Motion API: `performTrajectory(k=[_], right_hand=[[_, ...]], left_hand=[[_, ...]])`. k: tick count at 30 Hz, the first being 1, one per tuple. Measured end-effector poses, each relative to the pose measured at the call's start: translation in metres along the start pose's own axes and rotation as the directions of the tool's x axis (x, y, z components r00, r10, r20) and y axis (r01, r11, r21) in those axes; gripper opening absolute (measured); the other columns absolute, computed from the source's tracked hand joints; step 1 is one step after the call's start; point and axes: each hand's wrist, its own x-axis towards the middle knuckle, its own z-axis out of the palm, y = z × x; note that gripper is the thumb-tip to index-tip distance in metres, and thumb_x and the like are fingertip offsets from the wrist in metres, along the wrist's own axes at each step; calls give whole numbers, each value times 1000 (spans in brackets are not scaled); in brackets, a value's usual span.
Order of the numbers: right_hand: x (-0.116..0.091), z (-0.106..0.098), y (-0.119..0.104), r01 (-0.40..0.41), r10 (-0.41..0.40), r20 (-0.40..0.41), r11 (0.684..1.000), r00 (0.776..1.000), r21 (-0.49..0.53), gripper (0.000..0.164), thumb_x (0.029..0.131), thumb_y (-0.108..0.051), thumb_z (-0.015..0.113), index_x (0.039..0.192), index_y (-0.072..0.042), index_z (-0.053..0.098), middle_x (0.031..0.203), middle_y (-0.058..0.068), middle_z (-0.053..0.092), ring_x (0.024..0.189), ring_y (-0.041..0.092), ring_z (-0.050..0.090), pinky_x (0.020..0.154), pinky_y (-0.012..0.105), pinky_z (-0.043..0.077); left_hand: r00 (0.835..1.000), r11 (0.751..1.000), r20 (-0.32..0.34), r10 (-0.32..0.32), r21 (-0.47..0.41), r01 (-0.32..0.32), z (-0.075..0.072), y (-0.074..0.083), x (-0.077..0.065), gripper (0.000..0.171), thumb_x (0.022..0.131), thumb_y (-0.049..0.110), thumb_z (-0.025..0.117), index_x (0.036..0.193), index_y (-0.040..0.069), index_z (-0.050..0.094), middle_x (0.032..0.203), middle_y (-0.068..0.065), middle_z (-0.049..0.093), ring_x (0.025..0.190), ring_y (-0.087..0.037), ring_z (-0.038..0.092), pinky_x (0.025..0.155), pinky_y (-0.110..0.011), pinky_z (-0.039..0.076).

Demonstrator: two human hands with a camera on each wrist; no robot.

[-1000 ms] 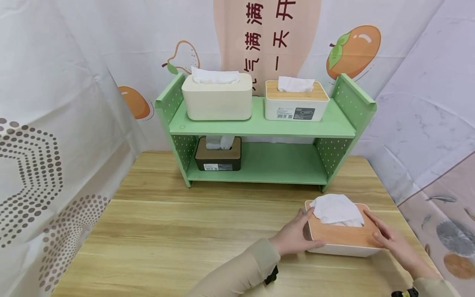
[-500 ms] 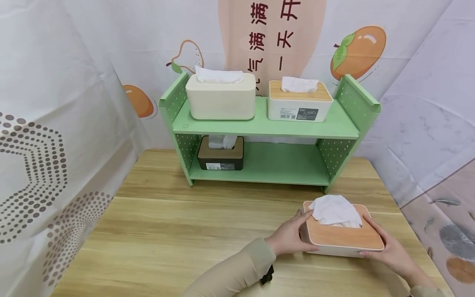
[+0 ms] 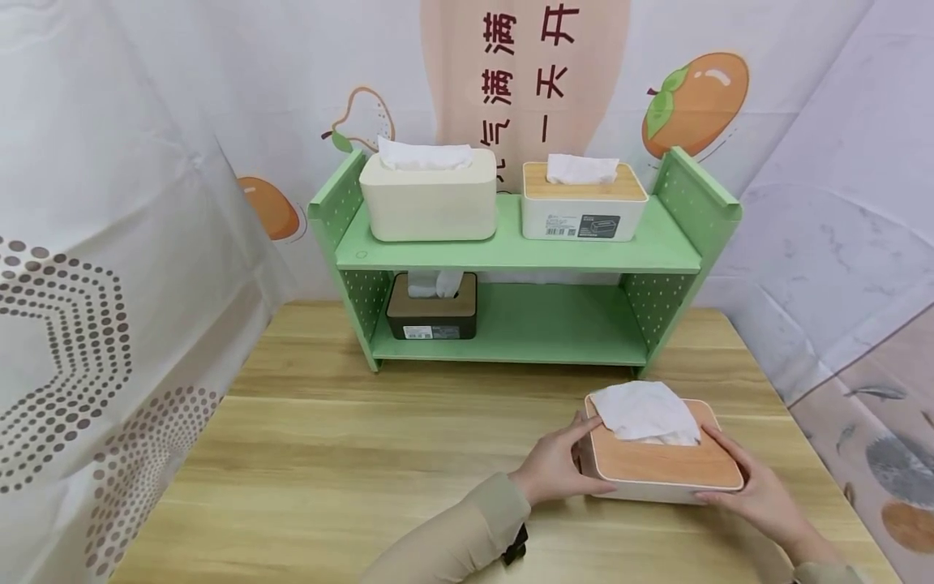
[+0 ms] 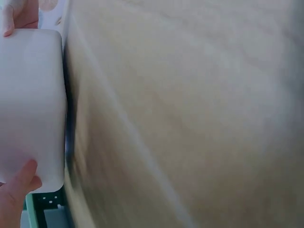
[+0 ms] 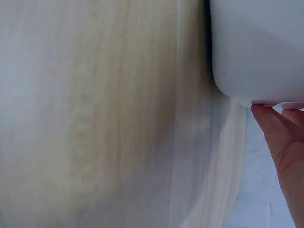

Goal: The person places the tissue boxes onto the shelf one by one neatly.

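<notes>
A tissue box [image 3: 657, 462] with white sides and an orange-brown wooden lid sits near the right side of the table, a white tissue [image 3: 645, 412] spilling from its top. My left hand [image 3: 558, 464] grips its left end, fingers along the side and thumb at the front lower corner. At the opposite end my right hand [image 3: 762, 491] holds it, thumb on the front face. The left wrist view shows the box's plain white wall [image 4: 31, 104] with a thumb pressed on it. In the right wrist view, the right hand's fingertips [image 5: 261, 105] meet the box's end.
Behind stands a green two-tier shelf [image 3: 554, 324]. Its upper tier carries a cream tissue box [image 3: 430, 203] and a white wood-lidded one [image 3: 580, 215]; a dark brown tissue box [image 3: 432, 312] stands lower left. The wooden table [image 3: 328, 454] meets patterned cloth at both sides.
My right thumb has come down from the lid to the box's front face. The tissue box has shifted slightly left, both hands moving with it.
</notes>
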Motion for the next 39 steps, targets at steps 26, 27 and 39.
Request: performTrajectory(k=[26,27,39], right_hand=[[68,27,-73,72,-56,-143,992,988,106,79,75,-7,79,144,-10,40,142,31,37,104,-20,38,80,2,40],[72,29,-76,76,-58,-149,990,987,118,78,76,-7,79,144,-9,41,141,31,38,103,-19,40,79,2,41],[107,55,-102,174,-128,-274,973,953,151,58,76,3,75,130,3,52,110,-2,57,61,-2,46,52,14,41]], left_hand=[[960,988,-244,140,-31,-152,-82,-2,3,69,79,19,78,140,19,46,149,-18,35,122,-24,54,94,-36,50],[958,987,-251,140,-42,-155,-85,-3,4,68,79,18,78,139,19,47,148,-18,35,124,-25,53,95,-37,49],[942,992,-310,125,11,-128,-116,-20,14,59,82,16,74,136,12,49,147,-20,36,128,-28,49,95,-35,48]])
